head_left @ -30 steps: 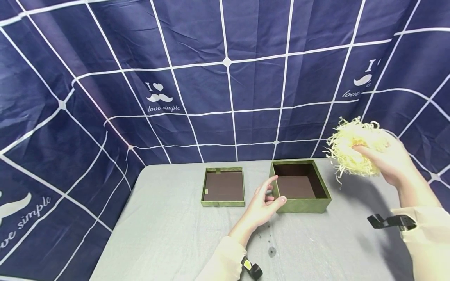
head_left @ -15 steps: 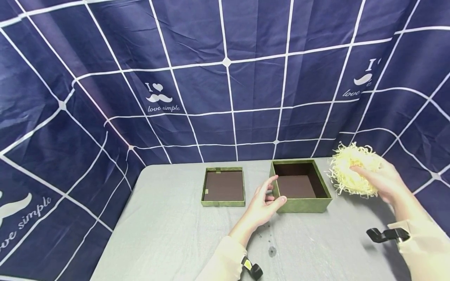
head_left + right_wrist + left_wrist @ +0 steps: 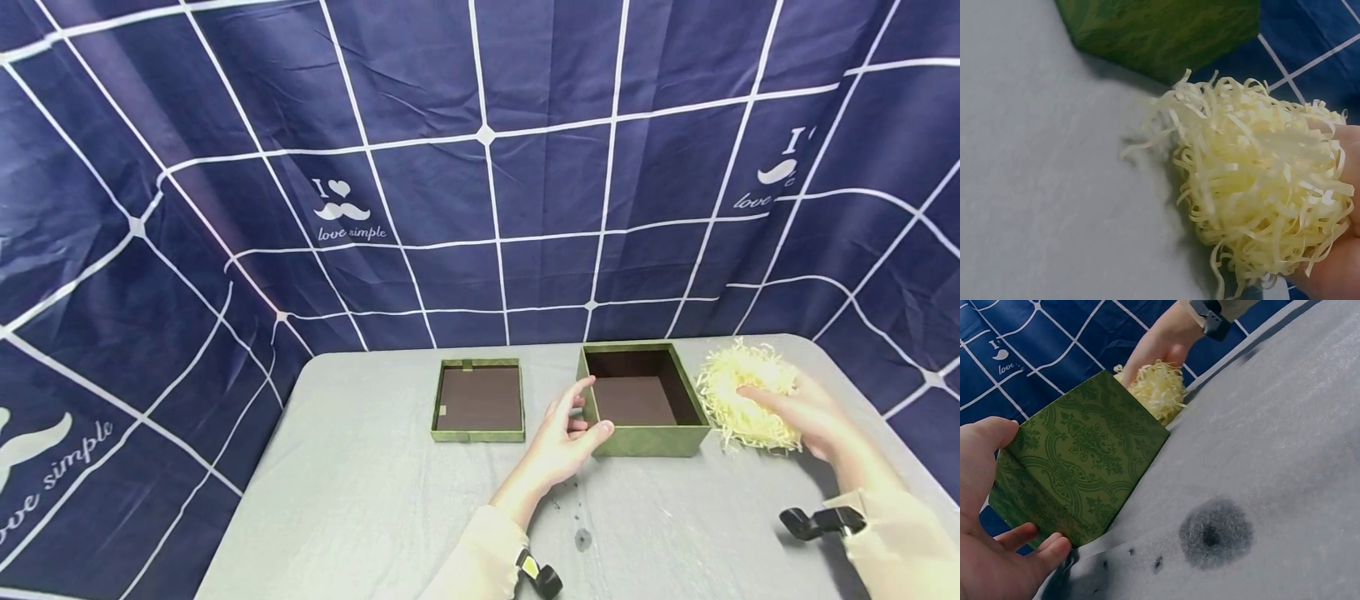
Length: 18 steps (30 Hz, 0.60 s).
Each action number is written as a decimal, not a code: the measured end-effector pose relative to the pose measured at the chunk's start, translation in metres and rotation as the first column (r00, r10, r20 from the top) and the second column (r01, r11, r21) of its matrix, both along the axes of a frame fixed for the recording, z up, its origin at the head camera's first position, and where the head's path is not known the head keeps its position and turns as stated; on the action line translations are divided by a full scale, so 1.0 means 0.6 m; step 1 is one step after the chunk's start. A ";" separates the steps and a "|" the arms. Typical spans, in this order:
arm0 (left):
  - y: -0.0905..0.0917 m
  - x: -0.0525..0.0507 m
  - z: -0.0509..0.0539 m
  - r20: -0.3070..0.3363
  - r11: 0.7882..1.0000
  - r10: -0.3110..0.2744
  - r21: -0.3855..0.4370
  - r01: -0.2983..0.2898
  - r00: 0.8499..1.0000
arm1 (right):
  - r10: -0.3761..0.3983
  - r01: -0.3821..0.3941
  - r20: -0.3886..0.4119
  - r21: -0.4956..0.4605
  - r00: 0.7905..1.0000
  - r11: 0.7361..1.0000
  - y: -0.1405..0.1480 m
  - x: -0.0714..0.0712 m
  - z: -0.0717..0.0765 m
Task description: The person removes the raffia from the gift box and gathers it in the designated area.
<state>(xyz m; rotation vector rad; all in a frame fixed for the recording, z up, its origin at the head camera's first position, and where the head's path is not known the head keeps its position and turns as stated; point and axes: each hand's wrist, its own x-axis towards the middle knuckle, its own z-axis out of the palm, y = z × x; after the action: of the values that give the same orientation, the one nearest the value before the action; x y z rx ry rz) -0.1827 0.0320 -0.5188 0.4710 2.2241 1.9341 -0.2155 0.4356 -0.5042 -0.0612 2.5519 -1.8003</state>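
Observation:
A green patterned box [image 3: 651, 441] with a dark brown inside stands open-topped on the grey table. My left hand [image 3: 557, 443] rests against its left side, index finger by the left rim and thumb at the near corner. In the left wrist view the fingers touch the green wall [image 3: 1088, 450] without wrapping round it. Just right of the box, my right hand [image 3: 813, 417] grips a clump of pale yellow shredded paper [image 3: 738, 385] low at the table. Loose strands stick out of the shredded paper [image 3: 1260, 187] in the right wrist view. Its fingertips are mostly hidden by the strands.
Left of the box lies a shallow green box lid [image 3: 477, 400], its brown inside facing up. A dark wet spot [image 3: 1215, 536] marks the grey tablecloth [image 3: 360, 500]. Behind and at both sides hangs a navy curtain [image 3: 427, 183] with white lines.
My right hand has come down and slightly left with the shredded paper, from the air to table level beside the box. The left hand has stayed against the box.

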 end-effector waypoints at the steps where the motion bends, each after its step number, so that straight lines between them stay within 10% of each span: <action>1: 0.000 0.000 0.000 -0.001 1.000 -0.001 -0.001 0.001 1.000 | 0.003 -0.003 0.001 0.048 1.000 0.999 0.000 0.001 -0.002; 18: -0.020 -0.012 0.024 -0.079 0.990 -0.070 -0.128 0.059 0.994 | 0.042 -0.075 0.075 0.504 0.996 0.860 0.008 0.008 0.037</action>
<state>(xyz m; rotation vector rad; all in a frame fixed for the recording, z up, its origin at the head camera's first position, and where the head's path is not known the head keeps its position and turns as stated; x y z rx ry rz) -0.1900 0.0203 -0.5046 0.6071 2.3333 1.7609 -0.2109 0.4403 -0.4823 -0.0718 2.8452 -1.0362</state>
